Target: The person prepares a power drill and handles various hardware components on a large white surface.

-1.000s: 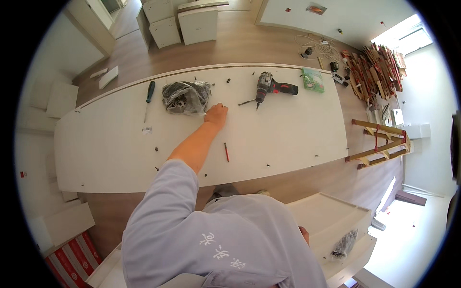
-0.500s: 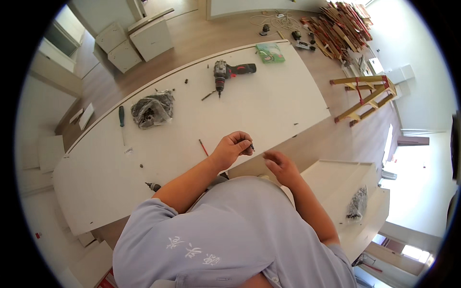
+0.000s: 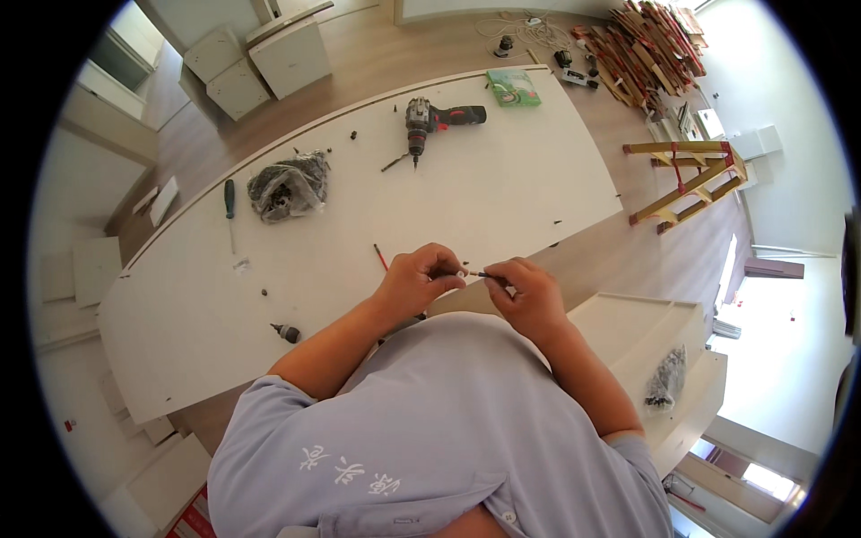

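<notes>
Above the near edge of the white panel (image 3: 395, 202), toward its right end, a small, thin, dark fitting (image 3: 482, 274) spans the gap between the two hands. The left hand (image 3: 421, 276) pinches one end between thumb and fingers; the right hand (image 3: 527, 291) has the other end closed in its fingertips, and the part's exact form is too small to tell. A red stick (image 3: 380, 255) lies on the panel just beside the left hand, and the dark nose of a tool (image 3: 286, 333) shows near the left forearm, nearer the left end. Farther back lie a clear bag of dark hardware (image 3: 289, 186), a screwdriver (image 3: 230, 206) to its left and, near the far edge, a power drill (image 3: 418, 127). A green packet (image 3: 514, 88) sits by the far right corner. Beyond the right edge, a yellow stepladder (image 3: 683, 184) is on the floor.
</notes>
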Demonstrator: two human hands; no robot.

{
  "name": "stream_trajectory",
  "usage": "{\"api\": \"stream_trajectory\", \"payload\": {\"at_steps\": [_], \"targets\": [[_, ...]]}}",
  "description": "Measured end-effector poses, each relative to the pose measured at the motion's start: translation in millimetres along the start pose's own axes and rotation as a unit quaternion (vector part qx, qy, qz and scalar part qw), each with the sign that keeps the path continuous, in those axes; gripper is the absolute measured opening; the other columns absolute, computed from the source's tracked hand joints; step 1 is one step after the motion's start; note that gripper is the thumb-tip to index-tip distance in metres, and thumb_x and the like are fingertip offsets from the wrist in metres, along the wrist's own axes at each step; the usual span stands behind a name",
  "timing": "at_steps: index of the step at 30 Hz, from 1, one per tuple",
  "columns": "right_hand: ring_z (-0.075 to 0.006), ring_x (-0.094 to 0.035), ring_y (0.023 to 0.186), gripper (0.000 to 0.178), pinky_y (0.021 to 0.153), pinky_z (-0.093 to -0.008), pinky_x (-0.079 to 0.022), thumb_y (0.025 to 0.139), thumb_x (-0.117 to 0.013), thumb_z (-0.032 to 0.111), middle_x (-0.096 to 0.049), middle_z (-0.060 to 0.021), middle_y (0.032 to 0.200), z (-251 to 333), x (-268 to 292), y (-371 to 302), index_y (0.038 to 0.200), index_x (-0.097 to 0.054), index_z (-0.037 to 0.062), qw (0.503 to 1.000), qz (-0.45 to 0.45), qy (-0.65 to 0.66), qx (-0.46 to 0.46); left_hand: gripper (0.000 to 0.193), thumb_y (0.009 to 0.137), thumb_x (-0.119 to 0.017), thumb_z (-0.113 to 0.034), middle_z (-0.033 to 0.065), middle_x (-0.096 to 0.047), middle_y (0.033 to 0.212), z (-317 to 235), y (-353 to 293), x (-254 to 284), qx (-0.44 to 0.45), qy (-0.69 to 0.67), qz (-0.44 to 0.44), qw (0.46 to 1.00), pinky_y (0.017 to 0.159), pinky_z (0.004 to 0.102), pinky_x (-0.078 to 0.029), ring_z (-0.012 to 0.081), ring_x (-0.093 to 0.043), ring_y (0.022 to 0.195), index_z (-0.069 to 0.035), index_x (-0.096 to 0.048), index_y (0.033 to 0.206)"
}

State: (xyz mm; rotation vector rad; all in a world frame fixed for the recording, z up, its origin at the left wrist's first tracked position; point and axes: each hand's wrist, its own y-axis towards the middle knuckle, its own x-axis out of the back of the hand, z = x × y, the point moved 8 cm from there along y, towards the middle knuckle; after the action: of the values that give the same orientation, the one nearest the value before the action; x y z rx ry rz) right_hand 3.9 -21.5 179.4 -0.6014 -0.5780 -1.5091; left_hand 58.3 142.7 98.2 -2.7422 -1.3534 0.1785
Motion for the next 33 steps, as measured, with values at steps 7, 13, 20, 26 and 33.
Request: {"api": "stream_trajectory", "payload": {"at_steps": [7, 13, 20, 26, 33], "targets": [[-0.0267, -0.065, 0.08, 0.011, 0.072, -0.0404, -0.054, 0.084, -0.071, 0.006, -0.066, -0.0058, 0.084, 20, -4, 0, 0.095, -0.071, 0.0082, 0.969, -0.018, -0.155, 0.19, 0.028, 0.087, -0.079, -0.009, 0.0111, -0.076, 0.098, -38, 3, -7, -0.07, 0.185, 0.034, 0.98, 0.082, 0.0324, -0.059, 0.0208, -0.075, 0.091, -0.003, -0.061, 0.107], [-0.0273, -0.063, 0.078, 0.007, 0.074, -0.0408, -0.051, 0.088, -0.065, 0.008, -0.063, -0.0058, 0.082, 30, -7, 2, 0.094, -0.068, 0.0059, 0.95, 0.016, -0.204, 0.236, 0.027, 0.089, -0.075, -0.013, 0.0106, -0.075, 0.093, -55, 8, -17, -0.112, 0.29, 0.065, 0.948, 0.076, 0.0373, -0.057, 0.0271, -0.073, 0.086, -0.005, -0.062, 0.111], [-0.0366, -0.063, 0.074, 0.029, 0.067, -0.048, -0.051, 0.099, -0.058, 0.027, -0.065, -0.0143, 0.076, -5, -20, 5, 0.081, -0.065, 0.0053, 0.971, 0.104, -0.216, 0.028, 0.025, 0.091, -0.072, -0.018, 0.0095, -0.073, 0.088, -56, 8, -19, -0.098, 0.321, 0.071, 0.939, 0.074, 0.0409, -0.056, 0.0285, -0.071, 0.082, -0.006, -0.065, 0.111], [-0.0407, -0.064, 0.073, 0.05, 0.068, -0.0485, -0.049, 0.105, -0.048, 0.041, -0.067, -0.0199, 0.077, -29, -29, -2, 0.08, -0.068, 0.0027, 0.978, 0.15, -0.075, -0.124, 0.031, 0.086, -0.076, -0.015, 0.0099, -0.069, 0.098, -55, 1, -24, -0.203, 0.339, 0.057, 0.917, 0.083, 0.0431, -0.054, 0.0306, -0.066, 0.094, -0.009, -0.066, 0.115], [-0.0238, -0.062, 0.064, 0.048, 0.062, -0.0381, -0.05, 0.105, -0.053, 0.04, -0.065, -0.0118, 0.068, -42, -30, -5, 0.082, -0.069, 0.0015, 0.986, 0.113, -0.031, -0.123, 0.03, 0.093, -0.071, -0.017, 0.0144, -0.07, 0.107, -40, 1, -15, -0.083, 0.202, 0.051, 0.975, 0.091, 0.0377, -0.054, 0.0273, -0.068, 0.104, -0.003, -0.065, 0.12]]}}
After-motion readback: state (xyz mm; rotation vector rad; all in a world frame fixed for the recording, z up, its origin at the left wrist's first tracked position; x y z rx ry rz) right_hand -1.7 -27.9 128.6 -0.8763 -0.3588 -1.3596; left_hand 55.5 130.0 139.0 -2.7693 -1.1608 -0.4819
